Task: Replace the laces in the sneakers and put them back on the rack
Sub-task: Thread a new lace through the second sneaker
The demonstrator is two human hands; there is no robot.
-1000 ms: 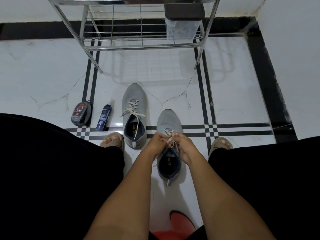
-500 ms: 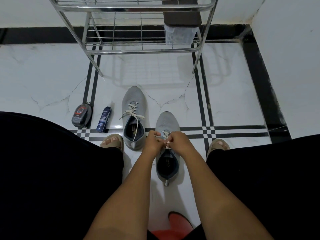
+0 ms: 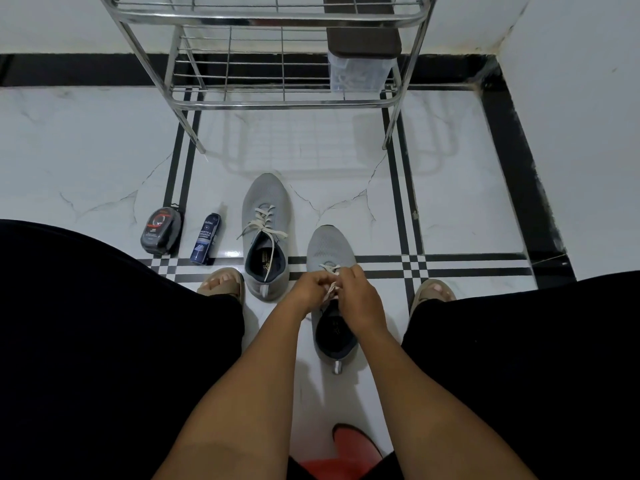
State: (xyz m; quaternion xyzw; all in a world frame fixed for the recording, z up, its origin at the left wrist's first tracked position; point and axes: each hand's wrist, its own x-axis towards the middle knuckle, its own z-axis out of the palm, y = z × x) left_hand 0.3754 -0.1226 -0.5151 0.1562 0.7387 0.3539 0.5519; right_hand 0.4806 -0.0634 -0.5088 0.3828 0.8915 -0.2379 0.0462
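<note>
Two grey sneakers are set side by side on the floor, toes towards the steel rack [image 3: 277,102]. The left sneaker [image 3: 265,237] is laced in white. The lace [image 3: 330,289] of the right sneaker [image 3: 330,251] is pinched over the tongue.

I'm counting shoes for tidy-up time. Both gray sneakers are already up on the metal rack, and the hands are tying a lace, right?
Not quite. The head view shows both gray sneakers on the floor in front of the metal rack, not on it. The left hand and right hand do pinch the lace of the nearer sneaker.

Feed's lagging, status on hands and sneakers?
Both hands pinching the lace on the near sneaker. Far sneaker laced, on floor. Rack path unobstructed.
</note>
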